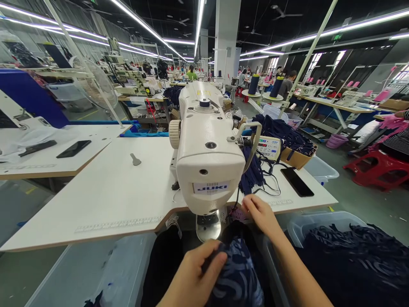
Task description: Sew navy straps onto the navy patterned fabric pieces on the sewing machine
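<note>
A white Juki sewing machine stands on the white work table in front of me. My left hand is closed on a piece of dark navy patterned fabric low in the view, just below the machine's foot plate. My right hand reaches to the right of the machine's head, fingers bent and pinched near a small pink item at the table edge; what they grip is hidden. A bunch of navy strips hangs on the machine's right side.
A clear bin of navy fabric pieces sits at lower right. A black phone and a control panel lie on the table's right part. A cardboard box holds more navy cloth. Another phone lies on the left table. Other workers sit far back.
</note>
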Demonstrator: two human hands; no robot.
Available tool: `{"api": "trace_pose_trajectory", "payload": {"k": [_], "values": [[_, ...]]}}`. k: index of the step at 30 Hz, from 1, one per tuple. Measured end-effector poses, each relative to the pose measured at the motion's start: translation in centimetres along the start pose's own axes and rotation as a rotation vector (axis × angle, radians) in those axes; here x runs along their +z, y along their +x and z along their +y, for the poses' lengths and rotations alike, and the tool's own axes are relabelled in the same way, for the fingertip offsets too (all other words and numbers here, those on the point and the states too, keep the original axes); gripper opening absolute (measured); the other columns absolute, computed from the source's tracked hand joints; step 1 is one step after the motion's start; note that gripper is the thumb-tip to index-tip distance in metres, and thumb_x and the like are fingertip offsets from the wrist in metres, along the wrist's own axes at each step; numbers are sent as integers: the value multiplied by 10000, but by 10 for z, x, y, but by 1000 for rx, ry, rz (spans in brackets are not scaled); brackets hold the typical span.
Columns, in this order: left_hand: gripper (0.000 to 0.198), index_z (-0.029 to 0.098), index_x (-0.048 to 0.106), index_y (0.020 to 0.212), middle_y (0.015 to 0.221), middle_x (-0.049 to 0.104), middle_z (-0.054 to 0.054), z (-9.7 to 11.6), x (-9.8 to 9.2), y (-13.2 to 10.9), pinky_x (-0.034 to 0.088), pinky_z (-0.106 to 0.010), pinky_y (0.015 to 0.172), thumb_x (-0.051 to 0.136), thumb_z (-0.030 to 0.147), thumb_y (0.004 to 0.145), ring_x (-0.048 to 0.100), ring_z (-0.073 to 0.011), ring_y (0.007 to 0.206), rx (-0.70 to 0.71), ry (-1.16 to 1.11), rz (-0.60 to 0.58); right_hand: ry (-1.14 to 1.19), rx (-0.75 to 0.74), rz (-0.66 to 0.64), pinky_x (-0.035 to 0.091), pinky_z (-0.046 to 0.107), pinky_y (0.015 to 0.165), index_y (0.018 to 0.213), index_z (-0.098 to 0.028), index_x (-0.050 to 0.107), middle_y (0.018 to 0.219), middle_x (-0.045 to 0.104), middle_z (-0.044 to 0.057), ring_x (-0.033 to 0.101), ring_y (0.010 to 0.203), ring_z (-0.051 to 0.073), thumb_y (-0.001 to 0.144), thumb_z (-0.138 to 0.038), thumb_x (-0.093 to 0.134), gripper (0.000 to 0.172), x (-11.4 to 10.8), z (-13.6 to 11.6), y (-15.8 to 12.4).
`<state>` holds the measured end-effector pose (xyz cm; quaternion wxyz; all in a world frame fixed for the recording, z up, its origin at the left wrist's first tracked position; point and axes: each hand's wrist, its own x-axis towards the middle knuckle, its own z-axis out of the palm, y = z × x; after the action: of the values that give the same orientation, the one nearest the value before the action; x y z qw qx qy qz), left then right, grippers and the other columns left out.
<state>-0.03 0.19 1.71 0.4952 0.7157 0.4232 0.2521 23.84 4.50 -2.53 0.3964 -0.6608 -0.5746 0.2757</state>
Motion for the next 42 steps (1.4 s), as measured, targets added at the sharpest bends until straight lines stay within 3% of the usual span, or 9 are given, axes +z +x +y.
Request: {"api": "trace_pose_trajectory", "payload": {"k": [3, 7, 12, 16, 20, 23, 27, 35, 42], "values": [[398, 181, 538, 757, 670, 533, 20, -5, -12, 0, 403, -183, 549, 400, 505, 941, 503, -118, 624, -44, -80, 72, -77, 92, 163, 411, 318, 717, 835, -197, 561, 882, 616, 77, 588, 855, 236, 844, -331, 554, 135, 14, 35, 43], [332, 212, 551, 818, 671, 568, 26, -14, -24, 9, 383, -198, 517, 359, 432, 976, 546, -131, 595, 29, 304, 181, -3, 131, 238, 400, 323, 729, 750, -212, 540, 916, 590, 82, 562, 908, 248, 790, -303, 597, 115, 21, 58, 67], [307, 201, 591, 878, 810, 638, -42, -27, -24, 27, 442, -286, 585, 338, 331, 996, 620, -206, 719, 374, 942, 469, 284, 168, 219, 417, 288, 572, 717, -210, 572, 802, 593, 37, 522, 658, 171, 669, -551, 700, 366, -2, 59, 51], [205, 160, 602, 1033, 938, 666, -84, -34, -14, 29, 465, -374, 782, 438, 268, 975, 622, -245, 863, 555, 1080, 657, 547, 206, 146, 450, 237, 506, 817, -216, 604, 857, 637, 33, 545, 619, 121, 658, -743, 613, 550, -5, 41, 10], [193, 143, 618, 1002, 976, 684, -81, -36, -1, 20, 454, -370, 858, 468, 259, 968, 629, -228, 912, 554, 1009, 612, 911, 405, -149, 461, 157, 501, 825, -187, 658, 864, 658, 41, 591, 669, 93, 640, -565, 786, 439, 14, 6, -28], [250, 149, 625, 1040, 1035, 691, -79, -31, 6, 14, 439, -398, 898, 475, 334, 964, 626, -246, 976, 472, 987, 576, 1042, 400, -356, 386, 130, 430, 785, -151, 669, 676, 599, -1, 503, 528, 46, 723, -472, 771, 342, 28, -17, -35], [200, 199, 628, 1062, 1071, 700, -37, -22, 5, 8, 420, -372, 947, 458, 233, 964, 622, -209, 1054, 462, 902, 487, 924, 293, -355, 299, 149, 381, 884, -161, 636, 537, 464, -73, 365, 412, 29, 787, -457, 713, 321, 42, -37, -23], [190, 218, 607, 1043, 1062, 716, -16, -38, -18, 8, 417, -360, 1005, 459, 144, 949, 652, -157, 1028, 466, 542, 348, 583, 131, -329, 415, 215, 462, 921, -184, 573, 652, 538, -40, 467, 493, 80, 838, -502, 618, 332, 45, -39, -13], [204, 238, 599, 1082, 1131, 697, -14, -45, -22, 10, 417, -363, 1003, 450, 161, 965, 643, -153, 1051, 435, 502, 293, 669, 173, -483, 481, 248, 559, 899, -179, 579, 656, 632, -22, 591, 549, 112, 769, -416, 709, 300, 33, -36, -11]]}}
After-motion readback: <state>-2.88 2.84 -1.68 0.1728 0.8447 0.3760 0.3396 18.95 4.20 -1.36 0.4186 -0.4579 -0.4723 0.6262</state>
